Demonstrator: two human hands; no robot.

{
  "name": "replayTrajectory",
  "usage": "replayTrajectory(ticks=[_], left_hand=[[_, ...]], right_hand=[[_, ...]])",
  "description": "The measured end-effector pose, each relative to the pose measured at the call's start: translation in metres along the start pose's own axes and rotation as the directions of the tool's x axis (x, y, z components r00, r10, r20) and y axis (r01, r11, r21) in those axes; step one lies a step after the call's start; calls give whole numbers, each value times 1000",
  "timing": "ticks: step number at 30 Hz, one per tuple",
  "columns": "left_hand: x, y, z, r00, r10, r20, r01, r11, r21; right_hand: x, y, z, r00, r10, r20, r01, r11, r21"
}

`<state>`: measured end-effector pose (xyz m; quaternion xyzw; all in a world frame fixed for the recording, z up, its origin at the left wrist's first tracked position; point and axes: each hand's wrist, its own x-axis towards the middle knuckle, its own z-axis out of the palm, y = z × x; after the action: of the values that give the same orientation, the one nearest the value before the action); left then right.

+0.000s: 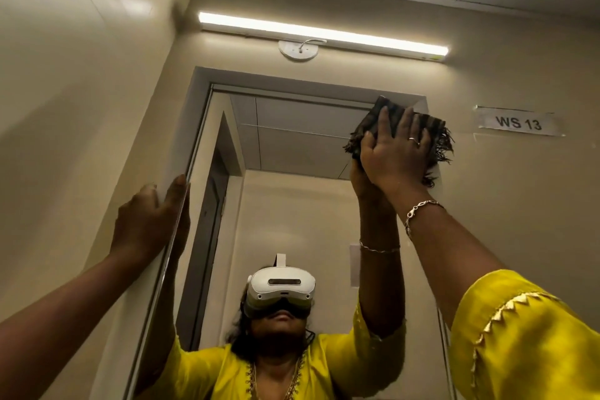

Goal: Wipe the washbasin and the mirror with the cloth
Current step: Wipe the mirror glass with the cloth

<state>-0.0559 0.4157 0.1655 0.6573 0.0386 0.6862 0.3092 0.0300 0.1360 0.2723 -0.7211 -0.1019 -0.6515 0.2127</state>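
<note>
A tall mirror (292, 146) hangs on the beige wall ahead, and its glass reflects me in a yellow top with a white headset. My right hand (397, 153) is raised flat against the mirror's upper right corner, pressing a dark brown fringed cloth (436, 135) onto the glass. My left hand (151, 216) grips the mirror's left edge about halfway up, fingers wrapped around the frame. The washbasin is out of view below.
A lit tube light (324, 34) runs along the wall above the mirror. A label reading "WS 13" (518, 123) is stuck to the wall at the right. A side wall (81, 91) stands close on the left.
</note>
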Motion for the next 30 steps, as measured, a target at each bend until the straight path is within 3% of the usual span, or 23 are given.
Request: replayTrajectory(ticks=[10, 25, 30], left_hand=[[3, -4, -7, 973, -169, 158, 198, 962, -189], [3, -10, 0, 992, -84, 98, 100, 980, -174], [1, -10, -2, 995, -59, 85, 74, 980, -187]], right_hand=[[-8, -78, 13, 999, -7, -34, 9, 997, 77], [-27, -195, 29, 975, -223, -1, 221, 969, 109], [-27, -210, 26, 933, -355, 57, 345, 928, 137]])
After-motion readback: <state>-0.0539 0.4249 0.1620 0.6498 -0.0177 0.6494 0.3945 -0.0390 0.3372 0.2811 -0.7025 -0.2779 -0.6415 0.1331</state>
